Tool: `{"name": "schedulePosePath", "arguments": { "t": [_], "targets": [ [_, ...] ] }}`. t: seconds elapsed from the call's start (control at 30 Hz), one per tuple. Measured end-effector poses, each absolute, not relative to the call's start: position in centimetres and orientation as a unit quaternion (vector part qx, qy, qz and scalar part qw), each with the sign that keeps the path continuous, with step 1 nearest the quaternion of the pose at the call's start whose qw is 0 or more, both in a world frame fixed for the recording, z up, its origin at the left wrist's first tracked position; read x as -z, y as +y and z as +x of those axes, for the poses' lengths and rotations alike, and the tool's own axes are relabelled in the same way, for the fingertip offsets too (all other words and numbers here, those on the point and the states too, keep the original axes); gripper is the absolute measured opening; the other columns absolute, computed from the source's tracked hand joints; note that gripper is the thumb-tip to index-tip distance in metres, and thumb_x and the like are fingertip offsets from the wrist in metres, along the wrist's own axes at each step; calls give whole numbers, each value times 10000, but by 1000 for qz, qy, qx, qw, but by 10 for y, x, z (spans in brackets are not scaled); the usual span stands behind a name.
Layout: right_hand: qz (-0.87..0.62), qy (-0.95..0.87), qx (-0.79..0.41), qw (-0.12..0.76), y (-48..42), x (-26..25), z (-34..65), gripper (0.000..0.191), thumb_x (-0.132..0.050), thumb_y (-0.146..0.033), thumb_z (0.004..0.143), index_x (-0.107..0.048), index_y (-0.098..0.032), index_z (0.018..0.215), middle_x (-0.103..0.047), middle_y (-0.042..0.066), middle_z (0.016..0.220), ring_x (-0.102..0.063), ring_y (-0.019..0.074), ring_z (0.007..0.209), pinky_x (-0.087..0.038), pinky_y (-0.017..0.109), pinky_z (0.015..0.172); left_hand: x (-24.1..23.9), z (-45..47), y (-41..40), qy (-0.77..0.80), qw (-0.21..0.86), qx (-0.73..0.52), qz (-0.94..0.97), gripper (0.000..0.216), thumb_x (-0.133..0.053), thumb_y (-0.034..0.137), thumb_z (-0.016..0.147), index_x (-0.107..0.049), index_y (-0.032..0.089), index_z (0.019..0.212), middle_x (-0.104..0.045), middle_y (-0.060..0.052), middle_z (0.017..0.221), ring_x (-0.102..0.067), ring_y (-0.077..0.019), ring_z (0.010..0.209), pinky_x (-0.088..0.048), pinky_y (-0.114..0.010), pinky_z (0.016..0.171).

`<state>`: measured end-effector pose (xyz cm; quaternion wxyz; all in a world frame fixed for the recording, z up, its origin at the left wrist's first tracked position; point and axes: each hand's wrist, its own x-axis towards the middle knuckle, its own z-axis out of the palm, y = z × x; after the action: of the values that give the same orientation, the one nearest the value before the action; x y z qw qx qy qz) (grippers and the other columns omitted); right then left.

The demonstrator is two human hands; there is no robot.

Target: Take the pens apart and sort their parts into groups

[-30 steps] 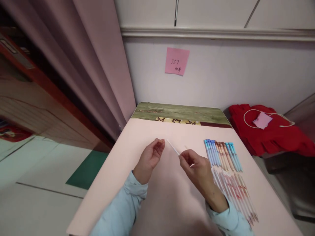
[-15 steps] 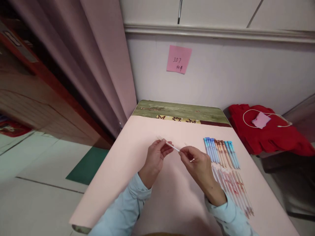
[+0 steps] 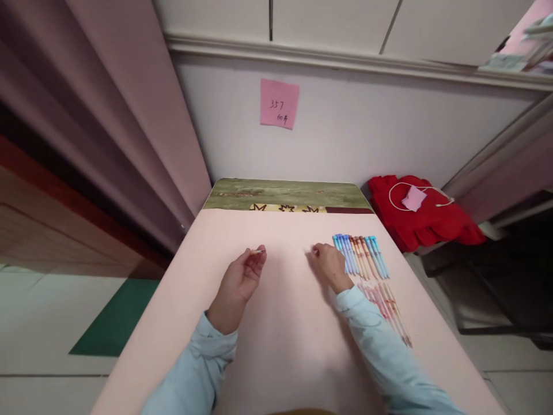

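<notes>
My left hand (image 3: 237, 282) is raised over the pink-covered table, thumb and fingers pinched on a slim pale stick (image 3: 258, 251) with a dark end. Most of that stick is hidden in the grip, so I cannot tell its exact kind. Low over the tabletop, my right hand (image 3: 330, 264) has its fingertips pressed together beside a faint whitish bit (image 3: 306, 249); what they hold is too small to name. Just right of this hand lies a row of blue, brown and light blue pens (image 3: 360, 256). Nearer me, pink and white pens (image 3: 386, 308) are partly covered by my right sleeve.
The pink table cover (image 3: 280, 357) ends before a green wood-patterned strip (image 3: 285, 189) at the wall. A red cloth (image 3: 419, 222) with a white cable (image 3: 391, 196) lies beyond the right edge. A curtain (image 3: 129, 115) hangs at left; a pink note (image 3: 279, 104) is on the wall.
My hands have moved apart; the white stick that spanned both is no longer between them. The right hand has gone toward the pen row. The view has shifted to the right.
</notes>
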<state>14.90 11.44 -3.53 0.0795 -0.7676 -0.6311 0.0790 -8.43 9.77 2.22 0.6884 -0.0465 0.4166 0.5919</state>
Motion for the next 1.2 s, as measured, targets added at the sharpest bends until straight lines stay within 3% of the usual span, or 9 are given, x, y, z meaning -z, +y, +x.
{"name": "schedulePosePath", "arguments": {
  "t": [0.17,0.27,0.37,0.47,0.7,1.2],
  "targets": [
    [-749,-651,-38,120,102,39,139,200,-576,-283,888,-710,-145,832,-719,117,810,-677,187,692,-348,249,555,-21,-80,98,410,687,-599,-31,242,-496,40,927,-606,103,721,-712,-105,733,-714,-148,696,-613,-240,678],
    [-727,-638,-92,238,91,19,138,176,-597,-324,867,-689,-177,840,-682,35,659,-646,172,611,-355,235,538,-21,-79,100,407,675,-616,14,258,-510,90,937,-621,105,705,-719,-108,745,-714,-157,707,-604,-257,697],
    [-660,-632,-178,366,72,-14,129,184,-631,-385,839,-672,-206,835,-659,-19,642,-605,137,552,-386,221,524,-22,-77,102,410,652,-636,48,244,-515,127,943,-639,107,735,-730,-108,764,-716,-165,711,-596,-280,710],
    [-619,-637,-182,422,51,-40,115,150,-644,-362,833,-676,-216,837,-644,-27,656,-594,124,571,-419,215,541,-24,-75,102,414,630,-653,73,209,-528,143,940,-642,107,770,-736,-102,765,-716,-162,692,-587,-284,707],
    [-585,-655,-152,453,36,-45,95,113,-620,-294,851,-689,-211,885,-713,11,819,-637,121,608,-471,216,556,-26,-71,94,413,633,-647,98,126,-576,170,917,-628,116,815,-743,-98,775,-721,-165,686,-582,-288,711],
    [-591,-646,-146,461,31,-39,100,136,-612,-317,857,-691,-207,874,-710,17,787,-631,130,614,-480,225,570,-27,-49,83,406,642,-631,160,157,-681,277,852,-609,138,866,-749,-104,819,-729,-194,726,-574,-346,768]
  ]
}}
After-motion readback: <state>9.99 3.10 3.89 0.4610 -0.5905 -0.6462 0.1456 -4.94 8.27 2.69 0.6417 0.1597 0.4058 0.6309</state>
